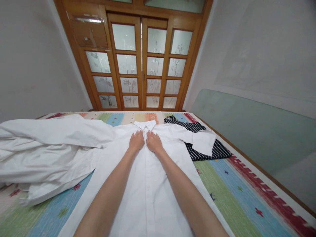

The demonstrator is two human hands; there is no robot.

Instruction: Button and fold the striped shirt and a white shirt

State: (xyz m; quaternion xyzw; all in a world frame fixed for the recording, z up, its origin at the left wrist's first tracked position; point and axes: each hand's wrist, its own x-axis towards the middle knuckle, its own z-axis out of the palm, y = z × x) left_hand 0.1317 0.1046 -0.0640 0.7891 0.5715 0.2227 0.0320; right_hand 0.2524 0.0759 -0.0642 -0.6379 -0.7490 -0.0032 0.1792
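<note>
A white shirt (132, 194) lies face up and spread out, its collar (145, 124) at the far end and its button placket running towards me. Both my arms reach forward over it. Just below the collar, my left hand (137, 141) is closed on the cloth at the left side of the placket. Close beside it, my right hand (153, 141) is closed on the right side, with a narrow gap between the two. The fingertips are partly hidden, and the button under them cannot be made out. A short sleeve (203, 141) extends to the right.
Rumpled white clothing (49, 158) is heaped at the left, touching the shirt. Folded black-and-white striped clothing (219, 150) lies partly under the right sleeve. All rest on a colourful patterned cover (229, 191). A pale green panel (247, 125) leans along the right wall; glazed wooden doors (142, 65) stand beyond.
</note>
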